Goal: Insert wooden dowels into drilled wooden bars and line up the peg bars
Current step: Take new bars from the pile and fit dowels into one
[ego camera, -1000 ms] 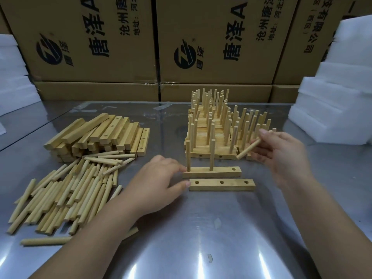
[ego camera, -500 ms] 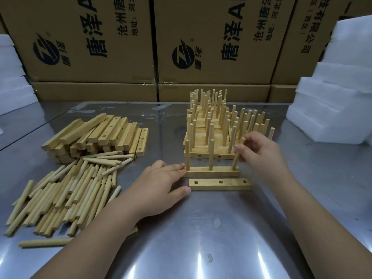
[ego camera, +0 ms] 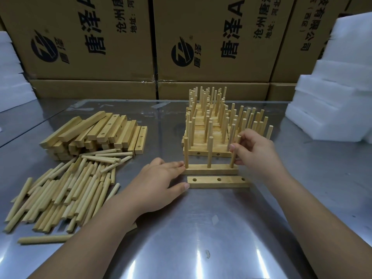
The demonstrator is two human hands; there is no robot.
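Seating the last peg, step in hand: by my read, the third dowel (ego camera: 233,161) was going into the right-hand hole of the bar in work (ego camera: 209,171).
Next move: it called for a straight push down to bring that peg upright, then a slide back to join the rows. After that, the empty bar (ego camera: 217,182) would want filling.
Surface (ego camera: 221,228): shiny metal, and it carried the whole job.
Cartons (ego camera: 80,37): a wall of printed brown boxes stood along the far edge.
Foam blocks (ego camera: 332,97): white slabs were stacked at far right.
Finished peg bars (ego camera: 209,125): packed in rows just behind the work spot, pegs up.
Drilled bars (ego camera: 96,131): a heap of blanks lay to the left.
Loose dowels (ego camera: 66,188): spread in front of that heap, near the left forearm.
Left hand (ego camera: 159,182): low and relaxed, gripping nothing.
Right hand (ego camera: 255,152): up at the third dowel's top.
Bar in work: lay crosswise between the rows and the empty bar, two pegs upright in it.
Empty bar: nearest the person, three open holes showing.
Third dowel: foot at the hole, leaning a touch. I could not tell whether it was fully home.
Left fingers (ego camera: 179,165): straight, tips touching the bar's left end, thumb against the empty bar.
Right fingers (ego camera: 243,137): curled in with the thumb, pinching the dowel.
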